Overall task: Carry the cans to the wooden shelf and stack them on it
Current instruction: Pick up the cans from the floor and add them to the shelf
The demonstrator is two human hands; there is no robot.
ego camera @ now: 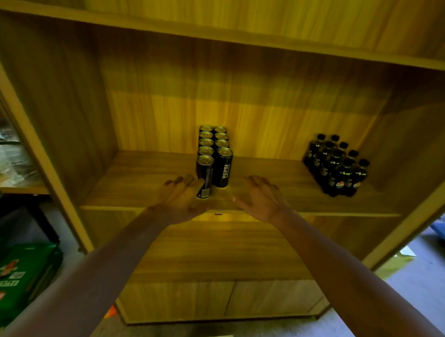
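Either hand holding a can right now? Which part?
Nothing held. Left hand open, fingers beside the front black Pepsi can; contact unclear. Right hand open, empty.

Single head-worn wide-angle view, facing forward and slightly down into the wooden shelf (279,180) from close range. Both forearms enter from the lower corners; the hands reach the shelf's front edge. Lens distortion bows the shelf's side panels outward.

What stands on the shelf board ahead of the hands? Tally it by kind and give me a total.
Black cans: 9, in two columns of 5 and 4
Dark bottles: 8, going by the caps that show in the tight pack
Total: 17
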